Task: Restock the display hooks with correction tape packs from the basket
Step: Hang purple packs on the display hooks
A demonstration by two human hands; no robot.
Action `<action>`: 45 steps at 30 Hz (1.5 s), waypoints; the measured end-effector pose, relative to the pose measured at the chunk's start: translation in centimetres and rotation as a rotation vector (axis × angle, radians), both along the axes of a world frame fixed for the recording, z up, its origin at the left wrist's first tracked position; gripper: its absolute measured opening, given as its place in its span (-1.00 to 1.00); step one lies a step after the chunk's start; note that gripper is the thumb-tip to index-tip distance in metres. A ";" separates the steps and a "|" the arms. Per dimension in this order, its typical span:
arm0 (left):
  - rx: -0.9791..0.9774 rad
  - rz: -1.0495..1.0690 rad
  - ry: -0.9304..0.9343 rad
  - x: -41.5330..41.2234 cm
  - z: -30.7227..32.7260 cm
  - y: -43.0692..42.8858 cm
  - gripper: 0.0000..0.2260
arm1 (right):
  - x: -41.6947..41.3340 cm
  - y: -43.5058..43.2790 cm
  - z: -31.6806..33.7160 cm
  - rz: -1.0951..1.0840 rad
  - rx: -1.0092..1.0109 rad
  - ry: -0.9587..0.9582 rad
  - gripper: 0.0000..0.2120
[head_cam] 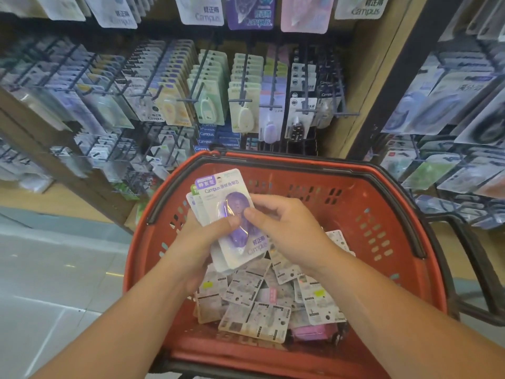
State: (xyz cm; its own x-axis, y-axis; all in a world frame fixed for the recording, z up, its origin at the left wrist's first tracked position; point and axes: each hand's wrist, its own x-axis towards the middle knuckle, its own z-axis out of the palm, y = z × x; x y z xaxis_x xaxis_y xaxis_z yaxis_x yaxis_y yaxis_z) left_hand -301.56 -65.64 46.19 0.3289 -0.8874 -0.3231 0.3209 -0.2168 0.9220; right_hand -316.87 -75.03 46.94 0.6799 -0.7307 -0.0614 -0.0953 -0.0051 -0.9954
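Above a red basket [382,214], my left hand [202,242] holds a small stack of correction tape packs, its thumb pressed on the front one. The top pack [218,192] is white with a purple dispenser and a purple label. My right hand [284,222] pinches the right edge of that same pack with thumb and fingers. Several more packs [254,296] lie loose in the basket bottom, mostly back side up. Display hooks [240,99] full of hanging packs stand straight ahead, beyond the basket.
The basket's black handle [475,258] sticks out to the right. More hook racks with packs flank both sides [451,110]. A wooden shelf frame [371,77] divides the sections. Grey tiled floor [54,269] lies at left.
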 end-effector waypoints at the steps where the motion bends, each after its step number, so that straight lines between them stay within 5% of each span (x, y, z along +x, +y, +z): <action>1: 0.003 -0.001 -0.015 0.1 -0.1 0.1 -0.31 | 0.0 -0.1 -0.1 0.012 0.021 0.004 -0.76; 10: 0.007 0.030 -0.034 2.0 -0.7 1.0 -0.55 | 1.8 -0.1 -1.1 0.047 0.076 0.004 -0.80; 15: -0.019 0.027 -0.027 3.1 -0.8 1.7 -0.47 | 2.9 0.0 -1.0 0.044 0.122 0.006 -0.96; 22: -0.025 0.044 -0.059 3.4 -0.1 1.7 -0.43 | 3.1 -0.8 -2.8 -0.035 0.123 -0.027 -0.89; 24: -0.060 0.038 -0.078 3.7 0.7 1.6 -0.58 | 2.6 -2.4 -6.3 -0.038 -0.110 0.183 -0.93; 26: -0.085 0.054 -0.103 4.3 1.4 1.8 -0.61 | 1.8 -3.5 -9.9 0.289 -0.324 0.559 -0.80; 28: -0.071 0.106 -0.149 5.2 1.7 2.3 -0.43 | 1.4 -4.0 -13.0 0.734 -0.480 0.883 -0.46; 30: -0.031 0.137 -0.188 6.0 1.6 2.8 -0.27 | 1.6 -3.4 -14.7 0.927 -0.653 1.006 -0.30; 34: 0.022 0.165 -0.213 6.5 0.9 3.8 -0.10 | 2.1 -3.5 -16.2 0.901 -0.731 0.967 -0.36; 39: 0.050 0.187 -0.221 5.8 0.8 4.2 -0.11 | 1.8 -4.3 -15.4 0.605 -0.557 0.778 -0.85; 42: 0.041 0.210 -0.234 5.4 1.0 4.1 -0.12 | 1.1 -4.8 -12.9 0.372 -0.371 0.657 -0.61; 45: 0.046 0.239 -0.246 5.2 0.8 4.1 -0.12 | 0.4 -5.2 -9.5 0.141 -0.269 0.437 -0.62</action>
